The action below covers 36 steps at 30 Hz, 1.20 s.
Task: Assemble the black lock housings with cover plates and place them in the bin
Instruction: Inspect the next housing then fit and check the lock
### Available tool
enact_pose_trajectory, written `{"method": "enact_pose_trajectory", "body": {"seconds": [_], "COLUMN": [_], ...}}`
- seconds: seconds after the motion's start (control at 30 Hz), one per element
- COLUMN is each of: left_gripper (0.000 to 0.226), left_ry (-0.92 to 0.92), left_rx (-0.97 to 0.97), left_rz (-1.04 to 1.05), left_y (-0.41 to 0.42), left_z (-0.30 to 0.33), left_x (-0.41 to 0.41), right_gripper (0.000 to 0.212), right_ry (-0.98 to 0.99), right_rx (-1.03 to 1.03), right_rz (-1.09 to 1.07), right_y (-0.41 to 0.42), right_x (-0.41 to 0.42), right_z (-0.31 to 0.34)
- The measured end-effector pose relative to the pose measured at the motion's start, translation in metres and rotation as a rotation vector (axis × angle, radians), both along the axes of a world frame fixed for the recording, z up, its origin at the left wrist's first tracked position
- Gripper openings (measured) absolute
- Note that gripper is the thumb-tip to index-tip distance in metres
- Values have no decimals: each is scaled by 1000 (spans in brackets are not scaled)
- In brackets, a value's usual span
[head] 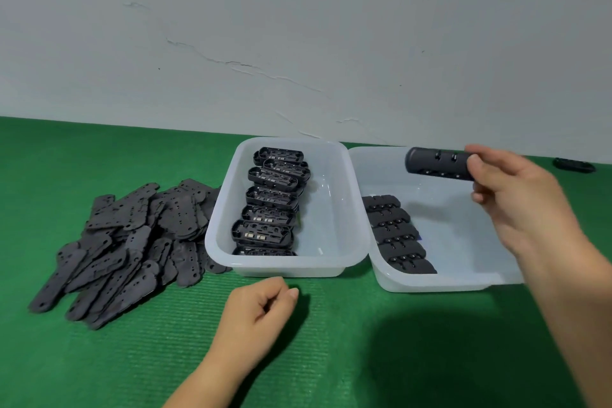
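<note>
So the right hand (516, 205) is up at about 2 o'clock, pinching one assembled lock housing (438, 164) by its end between thumb and fingers. It's held level in the air over the far part of the right bin (463, 285), not touching anything in there. Down in that bin, along its left wall, there's a neat overlapping row of finished housings (397, 235) running from near to far.

The left hand (265, 311) is at about 6 o'clock, resting on the green counter (99, 368) just in front of the middle bin (281, 267). Its fingers are curled in loosely with nothing in them.

The middle bin has a row of open housings (268, 205) stacked along its left half, insides facing up. Over at 9 o'clock there's a big messy pile of cover plates (132, 248) on the counter, butting right up against that bin. One stray black part (574, 165) sits way off at 3 o'clock by the wall (298, 26).
</note>
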<state>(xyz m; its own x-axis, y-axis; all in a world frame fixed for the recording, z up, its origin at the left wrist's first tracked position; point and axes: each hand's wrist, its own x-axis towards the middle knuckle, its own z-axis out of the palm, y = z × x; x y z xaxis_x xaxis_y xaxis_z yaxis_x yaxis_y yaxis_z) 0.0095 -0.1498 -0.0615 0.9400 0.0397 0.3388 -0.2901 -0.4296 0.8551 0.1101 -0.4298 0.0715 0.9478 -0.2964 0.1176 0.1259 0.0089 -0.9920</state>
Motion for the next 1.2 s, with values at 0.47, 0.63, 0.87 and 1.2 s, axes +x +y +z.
{"method": "enact_pose_trajectory", "body": {"seconds": [0.47,0.63,0.87,1.2], "left_gripper": [39,40,39,38], "left_ry": [21,31,33,37], "left_rx": [17,23,22,30], "left_rz": [-2,1,7,10], "left_y": [3,2,1,1], "left_z": [-5,-5,-4,-3], "left_x": [5,7,6,4], "right_gripper": [21,23,33,23], "right_ry": [660,695,474,-138], "right_rx": [-401,-489,-914,-1270], "right_rz": [129,110,44,642], "right_y": [29,32,35,157], "right_x": [102,105,99,12], "right_z": [-59,-70,-61,-30]}}
